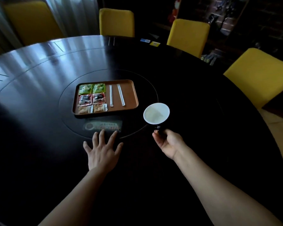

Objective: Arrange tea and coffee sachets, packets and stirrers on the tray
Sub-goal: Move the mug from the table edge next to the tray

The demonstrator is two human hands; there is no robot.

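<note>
The tray [131,95] of sachets [92,99] and stirrers [120,94] sits beyond your hands. Your left hand [102,151] lies flat, fingers spread, on the desk [39,95]; your right hand [167,143] pinches the mug [156,115] handle.

— What surrounds the round dark table [39,79]?
— Yellow chairs: one at eleven o'clock [31,22], one at twelve [116,22], two toward one and two [188,36] [260,75].
— And the light?
— Pale curtains [69,13] at eleven, gleaming on the tabletop; brick wall [268,22] at one.
</note>
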